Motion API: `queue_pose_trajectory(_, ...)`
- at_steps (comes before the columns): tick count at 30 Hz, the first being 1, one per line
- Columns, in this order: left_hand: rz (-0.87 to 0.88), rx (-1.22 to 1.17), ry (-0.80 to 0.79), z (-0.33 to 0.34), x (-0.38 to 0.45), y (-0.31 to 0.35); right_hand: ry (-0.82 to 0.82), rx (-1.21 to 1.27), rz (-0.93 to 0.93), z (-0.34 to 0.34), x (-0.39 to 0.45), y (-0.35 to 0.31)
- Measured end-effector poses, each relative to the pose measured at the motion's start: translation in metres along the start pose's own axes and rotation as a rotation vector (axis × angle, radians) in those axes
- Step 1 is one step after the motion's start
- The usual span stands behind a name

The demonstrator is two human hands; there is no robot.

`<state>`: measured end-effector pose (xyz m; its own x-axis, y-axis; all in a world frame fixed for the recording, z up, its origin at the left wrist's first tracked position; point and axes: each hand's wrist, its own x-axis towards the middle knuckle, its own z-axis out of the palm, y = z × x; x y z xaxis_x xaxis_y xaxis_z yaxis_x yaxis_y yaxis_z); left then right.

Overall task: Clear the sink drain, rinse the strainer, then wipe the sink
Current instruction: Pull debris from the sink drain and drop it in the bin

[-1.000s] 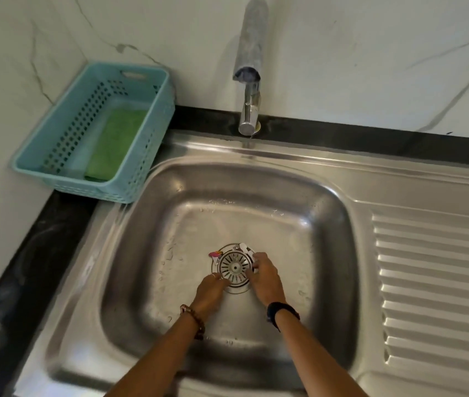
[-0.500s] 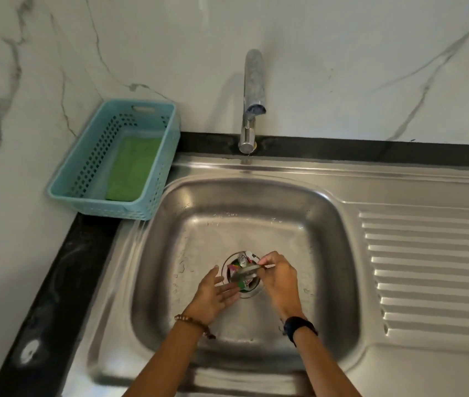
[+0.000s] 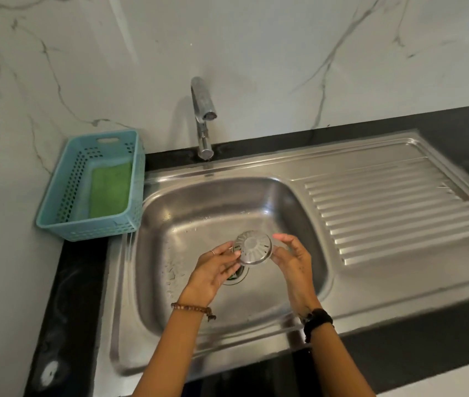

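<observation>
strainer (image 3: 252, 247), 1, lifted above drain (image 3: 234, 277); left hand (image 3: 214, 269) pinches it, right hand (image 3: 293, 260) slack-fingered beside.

**Inventory of the sink area, by count**

We count one stainless sink (image 3: 299, 202) with one ribbed drainboard (image 3: 393, 216), one faucet (image 3: 203, 116), one round metal strainer (image 3: 252, 248), and one open drain (image 3: 237, 277). We note one teal basket (image 3: 67, 196) containing one green scrub pad (image 3: 110, 193). Two hands appear, a left hand (image 3: 213, 270) and a right hand (image 3: 293, 263), with one beaded bracelet (image 3: 191, 308) and one black wristband (image 3: 317, 318).
</observation>
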<state>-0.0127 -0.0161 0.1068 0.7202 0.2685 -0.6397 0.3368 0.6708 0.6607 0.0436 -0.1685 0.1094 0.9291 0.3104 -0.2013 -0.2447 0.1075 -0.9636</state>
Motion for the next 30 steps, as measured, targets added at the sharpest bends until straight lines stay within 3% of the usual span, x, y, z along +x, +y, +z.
queue_pose_trajectory(4, 0.124, 0.143, 0.015, 0.027, 0.007, -0.001, 0.016, -0.067, 0.101, -0.019, 0.013, -0.01)
queue_pose_trajectory(11, 0.236, 0.239, 0.066, 0.111, 0.061, -0.008, 0.112, -0.22, 0.119, -0.078, 0.081, -0.033)
queue_pose_trajectory(18, 0.399, 0.385, 0.243, 0.192, 0.133, 0.008, 0.126, -0.418, -0.023, -0.116, 0.18, -0.055)
queue_pose_trajectory(30, 0.494, 0.623, 0.398, 0.223, 0.178, 0.016, 0.087, -0.731, -0.141, -0.124, 0.233, -0.054)
